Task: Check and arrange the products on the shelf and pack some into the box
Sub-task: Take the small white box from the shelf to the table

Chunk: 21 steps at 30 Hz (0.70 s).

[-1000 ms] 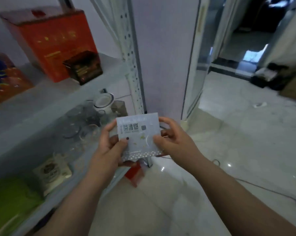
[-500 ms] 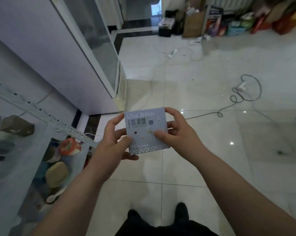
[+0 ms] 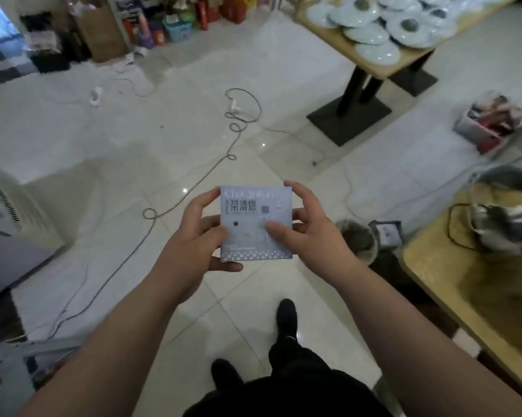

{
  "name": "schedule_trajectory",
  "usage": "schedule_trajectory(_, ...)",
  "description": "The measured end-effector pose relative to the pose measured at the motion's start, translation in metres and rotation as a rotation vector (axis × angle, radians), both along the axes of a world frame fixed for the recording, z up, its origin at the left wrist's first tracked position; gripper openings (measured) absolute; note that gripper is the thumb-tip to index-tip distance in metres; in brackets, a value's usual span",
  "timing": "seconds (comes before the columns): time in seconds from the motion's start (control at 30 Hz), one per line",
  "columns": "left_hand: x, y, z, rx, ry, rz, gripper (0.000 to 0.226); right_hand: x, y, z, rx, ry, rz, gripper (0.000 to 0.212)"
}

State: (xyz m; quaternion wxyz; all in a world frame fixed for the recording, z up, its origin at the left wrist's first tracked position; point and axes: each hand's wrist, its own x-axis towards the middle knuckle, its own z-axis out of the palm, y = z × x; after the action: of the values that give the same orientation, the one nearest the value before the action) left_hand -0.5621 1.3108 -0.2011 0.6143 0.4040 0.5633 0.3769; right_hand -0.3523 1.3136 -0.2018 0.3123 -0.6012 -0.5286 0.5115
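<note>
Together, both hands' fingers [image 3: 207,200] pinch pale-blue packet [image 3: 255,224].

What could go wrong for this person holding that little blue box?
The loose cable snakes across the tiles just ahead of the shoes; it could catch a foot. The blue box is pinched by the left hand and right hand above hard floor, so a slip might dent it. The wooden table stands close on the right, easy to bump.
</note>
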Motion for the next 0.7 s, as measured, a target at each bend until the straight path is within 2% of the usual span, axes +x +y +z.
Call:
schedule_trajectory(0.27,0.136,-0.038,0.012,0.016,0.005,-0.309,0.058,0.117,-0.110,-0.003,0.063,0.057,-0.368,0.070)
schedule_trajectory(0.53,0.302,-0.097,0.016,0.074,0.068,-0.502,0.061,0.264,-0.203,-0.005,0.087,0.098,-0.540,0.068)
schedule_trajectory(0.7,0.401,-0.139,0.011,0.118,0.141,-0.599,0.061,0.360,-0.250,-0.014,0.105,0.094,-0.652,0.044)
